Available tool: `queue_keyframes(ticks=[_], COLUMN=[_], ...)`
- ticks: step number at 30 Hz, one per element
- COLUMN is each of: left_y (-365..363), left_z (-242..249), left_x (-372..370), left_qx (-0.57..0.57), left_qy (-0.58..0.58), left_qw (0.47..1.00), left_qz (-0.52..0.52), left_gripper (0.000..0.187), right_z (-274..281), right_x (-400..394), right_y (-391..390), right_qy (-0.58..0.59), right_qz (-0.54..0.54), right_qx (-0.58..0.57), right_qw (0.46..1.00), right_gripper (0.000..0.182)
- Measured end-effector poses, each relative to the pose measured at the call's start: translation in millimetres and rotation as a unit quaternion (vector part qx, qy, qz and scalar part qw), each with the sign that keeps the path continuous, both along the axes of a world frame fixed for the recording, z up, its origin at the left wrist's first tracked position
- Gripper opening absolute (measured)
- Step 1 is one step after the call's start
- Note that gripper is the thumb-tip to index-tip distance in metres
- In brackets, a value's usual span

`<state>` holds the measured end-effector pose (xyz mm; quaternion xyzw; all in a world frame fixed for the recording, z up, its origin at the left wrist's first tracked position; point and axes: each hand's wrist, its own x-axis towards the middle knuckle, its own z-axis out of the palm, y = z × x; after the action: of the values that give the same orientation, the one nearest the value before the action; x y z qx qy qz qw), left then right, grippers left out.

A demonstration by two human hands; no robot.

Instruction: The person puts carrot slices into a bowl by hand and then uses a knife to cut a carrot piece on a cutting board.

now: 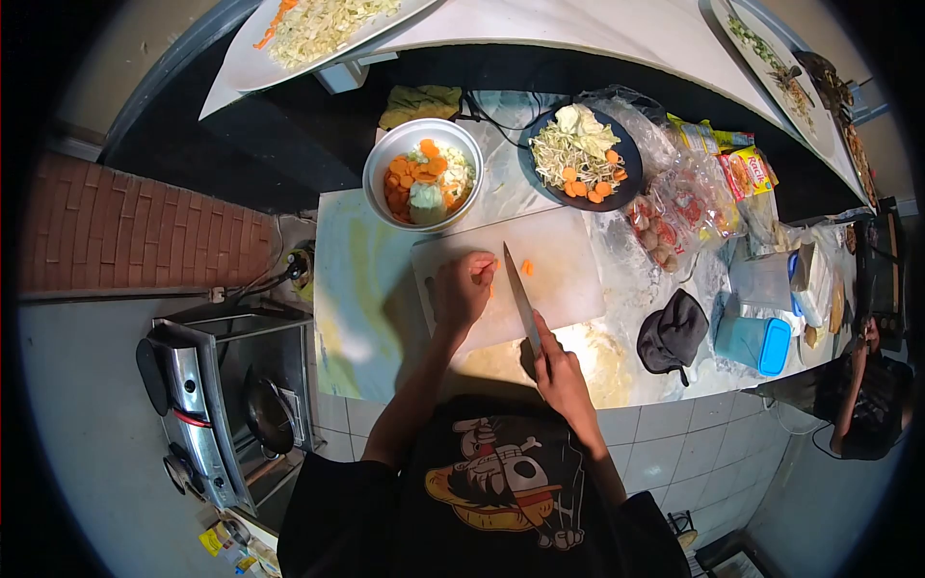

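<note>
My right hand (557, 368) grips the handle of a long kitchen knife (520, 294), its blade pointing away from me over the white cutting board (568, 246). To the left of the blade, my left hand (466, 285) is closed with its fingers curled down on the board. Bits of orange carrot show at its fingertips; most of that piece is hidden. Cut carrot pieces (527, 268) lie just right of the blade. Behind the board stand a white bowl (371, 173) with sliced carrots and pale chopped vegetables, and a dark plate (628, 144) with bean sprouts, carrot slices and cabbage.
Plastic bags (665, 217) with round items lie to the right, near a black cap (673, 332) and a blue-lidded container (774, 347). A raised shelf (540, 29) holds plates of food. A gas stove (188, 385) stands at left. Another person (872, 395) is at far right.
</note>
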<state>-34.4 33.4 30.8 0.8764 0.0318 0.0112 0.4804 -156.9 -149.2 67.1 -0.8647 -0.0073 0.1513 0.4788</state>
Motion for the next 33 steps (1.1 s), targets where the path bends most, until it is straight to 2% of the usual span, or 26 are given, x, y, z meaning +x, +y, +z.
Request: queue_keyframes(ticks=[5, 7, 11, 16, 20, 22, 33], left_y=[1, 1, 0, 0, -1, -1, -2], left_z=[-1, 0, 0, 4, 0, 2, -4], left_x=[1, 1, 3, 2, 1, 1, 1], left_qx=[-0.011, -0.021, -0.038, -0.039, -0.043, -0.031, -0.043], left_qy=[0.005, 0.005, 0.04, 0.046, 0.038, 0.029, 0.013], left_qw=[1.0, 1.0, 0.998, 0.998, 0.998, 0.999, 0.999], left_qz=[-0.004, -0.008, -0.001, 0.002, 0.006, 0.008, 0.01], left_gripper=[0.017, 0.018, 0.019, 0.021, 0.021, 0.021, 0.018], right_z=[-4, -5, -2, -3, 0, 3, 2], right_x=[0, 1, 2, 1, 4, 6, 6], right_y=[3, 3, 3, 7, 9, 10, 13], right_qy=[-0.029, -0.028, 0.017, -0.055, -0.061, -0.023, -0.048], right_qz=[-0.002, 0.013, 0.019, 0.005, 0.01, 0.03, 0.042], right_qx=[-0.01, 0.0, -0.015, -0.033, -0.054, -0.067, -0.095], right_qw=[1.0, 1.0, 1.0, 0.998, 0.997, 0.997, 0.993], right_gripper=[0.07, 0.078, 0.078, 0.077, 0.078, 0.079, 0.082])
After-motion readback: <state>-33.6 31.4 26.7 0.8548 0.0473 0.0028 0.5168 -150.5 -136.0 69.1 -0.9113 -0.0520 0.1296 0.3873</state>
